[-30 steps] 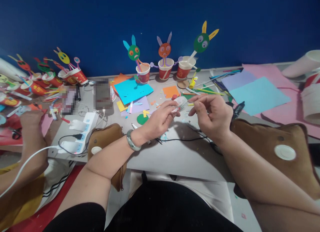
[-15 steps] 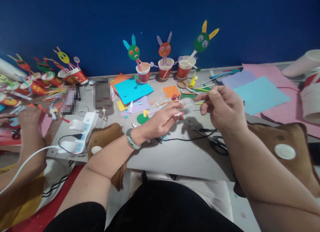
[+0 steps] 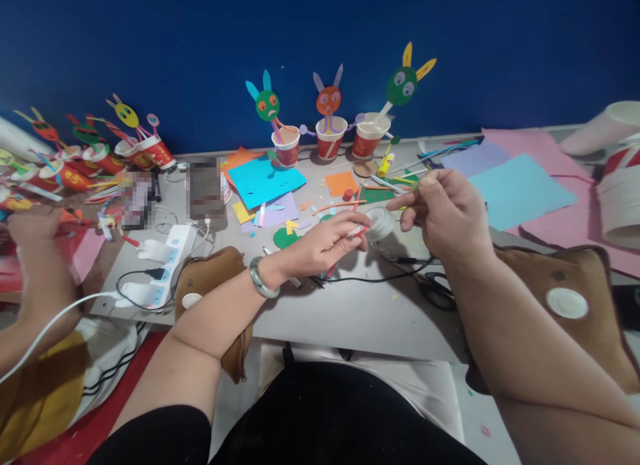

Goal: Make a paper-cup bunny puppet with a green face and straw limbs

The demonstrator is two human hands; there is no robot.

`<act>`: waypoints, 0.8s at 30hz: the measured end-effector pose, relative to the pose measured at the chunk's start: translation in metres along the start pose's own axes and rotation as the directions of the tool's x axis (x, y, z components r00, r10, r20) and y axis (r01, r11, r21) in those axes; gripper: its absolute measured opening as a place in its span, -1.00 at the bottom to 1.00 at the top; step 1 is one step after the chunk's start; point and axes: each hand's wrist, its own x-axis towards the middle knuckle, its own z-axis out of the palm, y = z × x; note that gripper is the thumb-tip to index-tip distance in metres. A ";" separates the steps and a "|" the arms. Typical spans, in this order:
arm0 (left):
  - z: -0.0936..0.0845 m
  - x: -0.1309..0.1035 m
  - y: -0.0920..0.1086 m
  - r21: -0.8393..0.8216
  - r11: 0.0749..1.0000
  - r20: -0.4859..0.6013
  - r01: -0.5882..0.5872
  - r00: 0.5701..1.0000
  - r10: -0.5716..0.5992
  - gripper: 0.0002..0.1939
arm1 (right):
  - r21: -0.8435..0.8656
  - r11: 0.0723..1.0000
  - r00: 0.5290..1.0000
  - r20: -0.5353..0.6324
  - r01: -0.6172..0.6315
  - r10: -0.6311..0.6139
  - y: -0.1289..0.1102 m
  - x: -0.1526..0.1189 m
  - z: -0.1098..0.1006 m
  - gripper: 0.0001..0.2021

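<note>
My left hand, a bangle on its wrist, is closed on a roll of clear tape at its fingertips. A thin red strip rises from the same fingers, and a small red-and-white piece shows among them. To the right and slightly higher, my right hand pinches thumb against forefinger; what lies in the pinch is too small to make out. Black-handled scissors lie beneath the right wrist. Beyond my hands stand red paper cups, among them a middle cup with an orange rabbit-eared paper face.
Colored paper sheets, such as a blue sheet and a pink sheet, cover parts of the table. A power strip with cables lies left. A black cable runs below my hands. A co-worker's hand is at far left.
My left hand has turned slightly, so the red strip now stands up and the tape roll has shifted a little right and down. The co-worker's hand has moved left.
</note>
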 end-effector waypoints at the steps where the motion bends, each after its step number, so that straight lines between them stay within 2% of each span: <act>1: -0.002 0.000 0.001 -0.029 0.999 -0.007 0.030 1.000 -0.030 -0.49 | -0.017 1.000 1.000 0.006 0.017 -0.017 0.000 -0.001 0.001 -0.30; 6: -0.007 0.000 0.004 -0.191 0.968 -0.048 0.165 0.983 -0.177 -0.46 | -0.129 0.986 0.990 0.112 0.103 -0.089 -0.004 -0.014 0.009 -0.35; 12: 0.001 -0.001 0.003 -0.339 0.923 -0.048 0.180 0.977 -0.209 -0.46 | -0.280 0.932 0.957 0.242 0.229 -0.162 0.001 -0.030 0.022 -0.45; 15: 0.004 0.000 0.003 -0.345 0.918 -0.038 0.194 0.975 -0.220 -0.44 | -0.302 0.920 0.953 0.247 0.249 -0.177 0.003 -0.034 0.025 -0.47; 20: 0.003 0.004 0.008 -0.354 0.903 0.039 0.244 0.968 -0.246 -0.42 | -0.270 0.935 0.959 0.231 0.228 -0.166 0.002 -0.035 0.029 -0.47; 24: 0.002 0.006 0.009 -0.362 0.900 0.030 0.243 0.968 -0.249 -0.40 | -0.245 0.945 0.963 0.213 0.216 -0.165 0.002 -0.034 0.031 -0.47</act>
